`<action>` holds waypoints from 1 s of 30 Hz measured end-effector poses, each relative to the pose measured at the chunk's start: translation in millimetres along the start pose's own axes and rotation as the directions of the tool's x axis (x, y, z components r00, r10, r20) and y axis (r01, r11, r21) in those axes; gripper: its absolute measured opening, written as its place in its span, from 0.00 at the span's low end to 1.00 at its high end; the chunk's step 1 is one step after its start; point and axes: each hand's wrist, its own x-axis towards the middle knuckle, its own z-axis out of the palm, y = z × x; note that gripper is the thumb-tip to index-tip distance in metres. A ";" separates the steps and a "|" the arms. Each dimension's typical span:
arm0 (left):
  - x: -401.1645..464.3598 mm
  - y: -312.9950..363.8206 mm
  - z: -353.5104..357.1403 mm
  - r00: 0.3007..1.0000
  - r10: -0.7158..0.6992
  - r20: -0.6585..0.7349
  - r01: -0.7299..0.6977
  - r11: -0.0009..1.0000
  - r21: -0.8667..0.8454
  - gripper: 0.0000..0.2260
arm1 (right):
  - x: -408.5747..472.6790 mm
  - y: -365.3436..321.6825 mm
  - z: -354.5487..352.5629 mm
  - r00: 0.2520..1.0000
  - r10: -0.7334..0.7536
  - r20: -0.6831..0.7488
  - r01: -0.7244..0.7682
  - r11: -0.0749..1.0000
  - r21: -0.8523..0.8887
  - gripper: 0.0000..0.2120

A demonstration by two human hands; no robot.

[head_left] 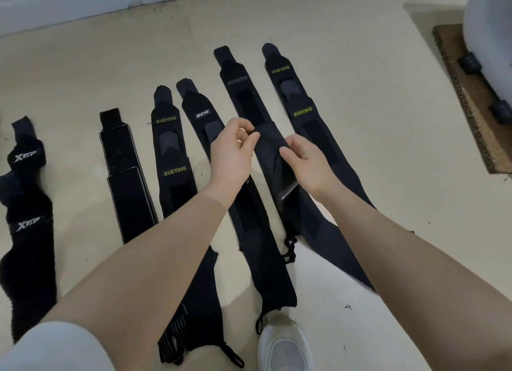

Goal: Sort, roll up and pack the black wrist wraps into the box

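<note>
fingers of the left hand (231, 151) and right hand (303, 160) are pinched on one held wrap (273, 154) — sorting looks done, six stacks (171, 154) laid flat on the floor (360, 65); rolling barely begun, no box seen.

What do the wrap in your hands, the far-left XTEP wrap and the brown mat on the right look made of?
Held wrap: looks like smooth, matte woven elastic fabric; it bends softly where both hands pinch it. XTEP wrap: a fuzzier, plush-looking knit, its edges soft and uneven. Brown mat: speckled, grainy edge, probably cork or coir, though the look leaves that open.
</note>
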 end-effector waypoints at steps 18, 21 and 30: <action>123.2 -115.2 47.8 0.743 -0.161 0.650 -0.588 0.308 0.748 0.24 | 178.3 41.9 25.7 0.942 0.295 0.162 -0.290 0.955 -0.054 0.07; 113.8 -131.6 55.3 0.764 -0.226 0.605 -0.515 0.352 0.782 0.23 | 199.1 52.9 39.6 0.923 0.350 0.162 -0.355 0.935 0.003 0.12; 132.3 -131.1 40.1 0.696 -0.222 0.683 -0.541 0.463 0.702 0.22 | 253.9 60.0 58.9 0.937 0.345 -0.045 -0.347 0.937 -0.039 0.06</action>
